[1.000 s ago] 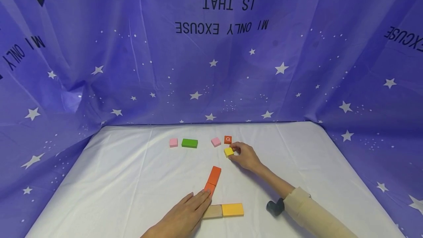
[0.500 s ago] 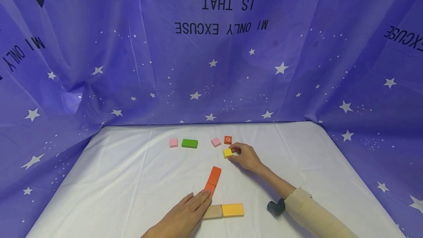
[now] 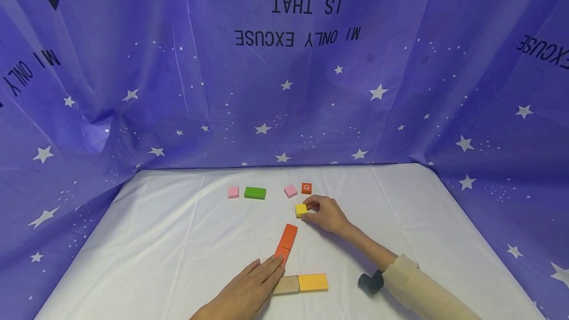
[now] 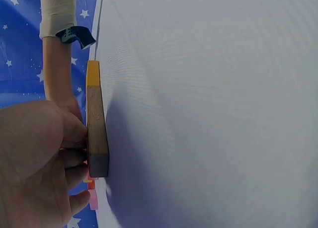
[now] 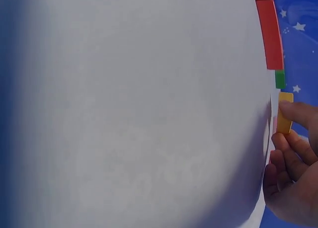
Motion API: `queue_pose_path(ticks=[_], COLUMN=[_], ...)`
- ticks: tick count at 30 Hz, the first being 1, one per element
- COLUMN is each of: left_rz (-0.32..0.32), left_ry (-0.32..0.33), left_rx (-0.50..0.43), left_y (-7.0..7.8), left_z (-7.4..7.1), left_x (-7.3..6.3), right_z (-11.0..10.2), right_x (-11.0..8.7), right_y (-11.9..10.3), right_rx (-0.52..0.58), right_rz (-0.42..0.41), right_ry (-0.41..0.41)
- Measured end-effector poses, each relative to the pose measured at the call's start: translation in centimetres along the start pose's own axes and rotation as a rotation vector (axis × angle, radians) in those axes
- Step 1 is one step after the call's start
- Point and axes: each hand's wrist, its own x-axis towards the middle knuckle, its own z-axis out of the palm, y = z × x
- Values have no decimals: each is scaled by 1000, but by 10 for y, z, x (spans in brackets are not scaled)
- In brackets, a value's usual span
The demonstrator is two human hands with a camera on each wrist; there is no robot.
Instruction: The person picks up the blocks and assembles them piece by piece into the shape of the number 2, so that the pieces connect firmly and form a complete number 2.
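My right hand pinches a small yellow block between thumb and fingers, just beyond the far end of two red blocks. These two lie end to end in a slanting line; in the right wrist view the yellow block shows under my thumb. My left hand lies flat with straight fingers, its fingertips on the nearer red block. Beside it, a bare wood block and an orange-yellow block sit end to end. The left wrist view shows the wood block close by my palm.
Along the back of the white table stand a pink block, a green block, a second pink block and a red block with a letter Q. A purple starry curtain surrounds the table's back and sides.
My right hand has carried the yellow block a little left and nearer, away from the Q block and towards the far end of the red pair. My left hand has stayed in place.
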Motion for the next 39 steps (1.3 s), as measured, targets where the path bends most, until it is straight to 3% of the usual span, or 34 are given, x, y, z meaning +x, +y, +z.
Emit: queue_pose_path(ticks=[17, 26, 39], left_rz=[4, 10, -1], left_ry=[-8, 22, -16], left_rx=[16, 23, 11], left_y=[0, 2, 0], left_z=[-2, -2, 0], left_x=[0, 1, 1], right_z=[13, 16, 10], right_x=[-1, -3, -2], right_y=[-8, -12, -9], right_rx=[-3, -29, -39], right_rz=[-16, -24, -69], right_ry=[-27, -32, -127])
